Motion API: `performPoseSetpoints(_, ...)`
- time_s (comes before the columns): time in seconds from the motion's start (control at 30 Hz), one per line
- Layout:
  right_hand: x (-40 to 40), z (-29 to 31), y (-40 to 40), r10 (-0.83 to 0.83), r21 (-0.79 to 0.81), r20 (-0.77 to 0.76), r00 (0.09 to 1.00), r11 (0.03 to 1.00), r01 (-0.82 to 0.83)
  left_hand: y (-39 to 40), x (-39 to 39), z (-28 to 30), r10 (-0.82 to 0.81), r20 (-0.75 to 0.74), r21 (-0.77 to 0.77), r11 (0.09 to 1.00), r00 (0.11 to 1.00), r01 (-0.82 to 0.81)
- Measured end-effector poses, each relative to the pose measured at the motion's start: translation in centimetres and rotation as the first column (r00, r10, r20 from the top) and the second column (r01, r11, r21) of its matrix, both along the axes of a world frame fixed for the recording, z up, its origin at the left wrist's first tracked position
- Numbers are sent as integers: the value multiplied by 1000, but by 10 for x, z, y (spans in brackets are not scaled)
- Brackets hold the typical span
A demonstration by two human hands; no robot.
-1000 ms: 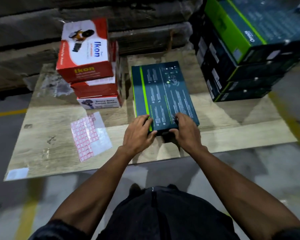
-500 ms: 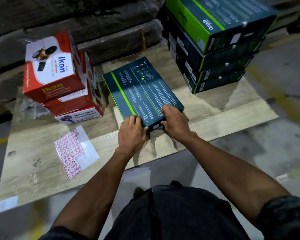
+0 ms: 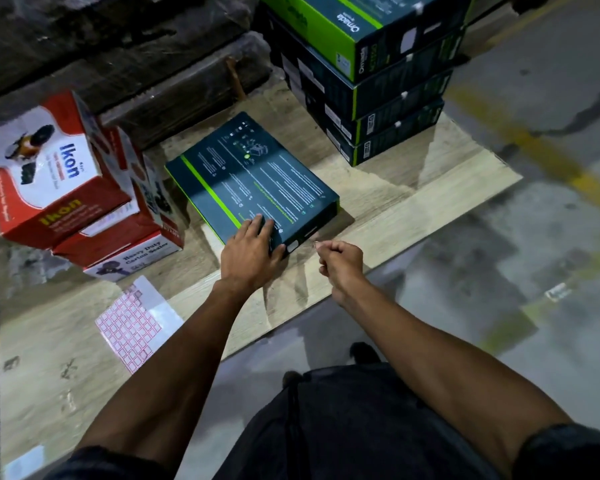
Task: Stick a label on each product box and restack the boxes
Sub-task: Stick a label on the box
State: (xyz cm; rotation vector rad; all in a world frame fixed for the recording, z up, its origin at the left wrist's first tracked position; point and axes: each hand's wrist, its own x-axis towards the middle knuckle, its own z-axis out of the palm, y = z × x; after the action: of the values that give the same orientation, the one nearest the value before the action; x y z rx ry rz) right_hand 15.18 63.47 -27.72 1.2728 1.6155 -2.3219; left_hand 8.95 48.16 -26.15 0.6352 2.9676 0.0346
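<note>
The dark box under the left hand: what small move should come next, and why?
Probably lift the dark box onto the green-and-black stack. The left hand rests on its near corner, a white label already shows on its near side, and the right hand is off it.

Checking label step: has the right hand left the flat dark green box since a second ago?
Yes. The right hand has come off the flat dark green box, pulling back toward the person; the left hand rests on it.

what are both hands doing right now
Left hand: open, fingers flat on the dark box.
Right hand: curled shut; whether it pinches something cannot be told.
</note>
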Motion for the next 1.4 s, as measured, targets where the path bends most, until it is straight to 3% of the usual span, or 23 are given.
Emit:
performPoseSetpoints(0.17,-1,9,-8,-99,-263,15,995,960,99,2,5,4,-14,-32,-34,999,999,13)
performPoseSetpoints(0.43,-9,17,-32,-164,-489,6,987,860,146,2,9,2,-21,-53,10,1000,998,22)
performPoseSetpoints(0.63,-12,21,-43,-196,-539,56,979,820,195,6,1,11,114,70,194,973,991,-126)
performPoseSetpoints(0.87,-10,21,-46,-266,-578,102,958,769,275,15,-4,11,167,82,148,973,983,-178)
performPoseSetpoints(1.4,-9,21,-43,-246,-590,76,966,770,243,22,-7,9,202,20,140,969,979,-203)
